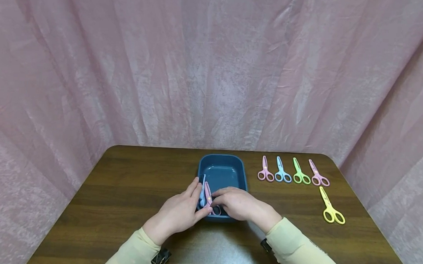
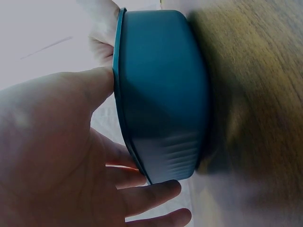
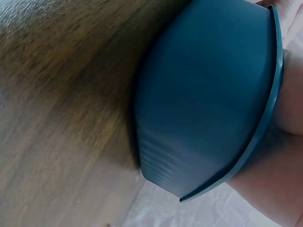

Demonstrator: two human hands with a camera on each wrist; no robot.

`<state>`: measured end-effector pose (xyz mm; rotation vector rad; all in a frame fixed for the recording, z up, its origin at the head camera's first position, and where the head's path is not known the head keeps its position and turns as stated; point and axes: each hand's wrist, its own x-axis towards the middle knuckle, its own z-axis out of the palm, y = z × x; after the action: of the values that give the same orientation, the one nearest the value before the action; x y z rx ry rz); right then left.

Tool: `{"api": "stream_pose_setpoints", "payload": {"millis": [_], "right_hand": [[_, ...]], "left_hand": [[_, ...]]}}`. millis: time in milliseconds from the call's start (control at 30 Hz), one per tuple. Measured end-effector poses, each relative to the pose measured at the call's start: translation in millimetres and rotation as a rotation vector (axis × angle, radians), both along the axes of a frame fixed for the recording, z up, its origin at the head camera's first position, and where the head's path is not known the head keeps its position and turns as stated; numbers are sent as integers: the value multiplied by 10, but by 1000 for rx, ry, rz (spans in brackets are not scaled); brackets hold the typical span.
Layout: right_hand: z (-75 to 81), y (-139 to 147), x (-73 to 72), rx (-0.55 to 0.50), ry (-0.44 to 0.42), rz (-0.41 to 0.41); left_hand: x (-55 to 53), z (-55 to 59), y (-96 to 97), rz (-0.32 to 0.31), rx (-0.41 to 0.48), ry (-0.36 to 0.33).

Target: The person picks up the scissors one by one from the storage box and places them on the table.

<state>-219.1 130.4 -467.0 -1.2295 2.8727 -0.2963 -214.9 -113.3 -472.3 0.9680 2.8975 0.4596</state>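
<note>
A dark blue plastic bin (image 1: 245,181) stands on the table. Along its left side lie light blue scissors (image 1: 202,195) and pink scissors (image 1: 208,192), blades pointing away from me. My left hand (image 1: 178,210) rests against the bin's left wall, fingers spread and fairly straight, thumb over the near rim by the pink handles. In the left wrist view its fingertips reach past the bin's rim. My right hand (image 1: 237,203) reaches over the right rim, fingers bent down at the pink scissors near their handles. Its thumb is hidden.
Right of the bin, a row holds pink scissors (image 1: 265,174), blue scissors (image 1: 282,175), green scissors (image 1: 301,176) and more pink scissors (image 1: 319,179). Yellow scissors (image 1: 333,214) lie nearer me. A pink curtain (image 1: 214,76) hangs behind the wooden table (image 1: 130,175).
</note>
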Motion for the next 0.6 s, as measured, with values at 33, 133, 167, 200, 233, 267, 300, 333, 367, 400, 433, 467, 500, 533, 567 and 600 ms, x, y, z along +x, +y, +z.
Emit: {"api": "stream_pose_setpoints", "payload": {"millis": [33, 133, 167, 200, 233, 267, 300, 333, 367, 400, 433, 467, 500, 533, 567, 600], "right_hand": [[-2, 1, -2, -1, 1, 1], [-1, -3, -1, 17, 16, -8], [1, -5, 4, 27, 25, -15], [3, -6, 7, 34, 37, -19], [6, -7, 12, 40, 50, -29], [6, -8, 18, 41, 62, -37], [4, -8, 22, 41, 78, -48], [2, -7, 29, 42, 89, -64], [-2, -7, 34, 35, 108, -76], [-7, -8, 37, 33, 126, -95], [-13, -8, 42, 36, 148, -117], [-20, -9, 45, 39, 168, -137], [-29, -10, 46, 48, 185, -160], [-36, -12, 47, 53, 201, -178], [-44, -13, 47, 56, 211, -194], [-51, -13, 47, 62, 215, -209]], "left_hand": [[2, 1, 0, 2, 0, -3], [3, 6, 4, 6, 0, -4], [3, 7, 5, 6, -2, -1], [4, 11, 5, 6, -2, 2], [3, 9, 7, 6, -3, 6], [2, 9, 8, 6, -6, 5], [4, 11, 8, 8, -8, 1], [4, 10, 8, 8, -12, -1], [6, 8, 7, 6, -12, -2], [8, 11, 5, 5, -11, -3], [7, 10, 4, 3, -12, -3], [9, 12, 3, 2, -15, -7], [11, 15, 1, 1, -16, -8], [11, 14, 1, 0, -18, -7], [12, 13, 0, -1, -16, -7], [12, 12, 0, 0, -18, -9]]}}
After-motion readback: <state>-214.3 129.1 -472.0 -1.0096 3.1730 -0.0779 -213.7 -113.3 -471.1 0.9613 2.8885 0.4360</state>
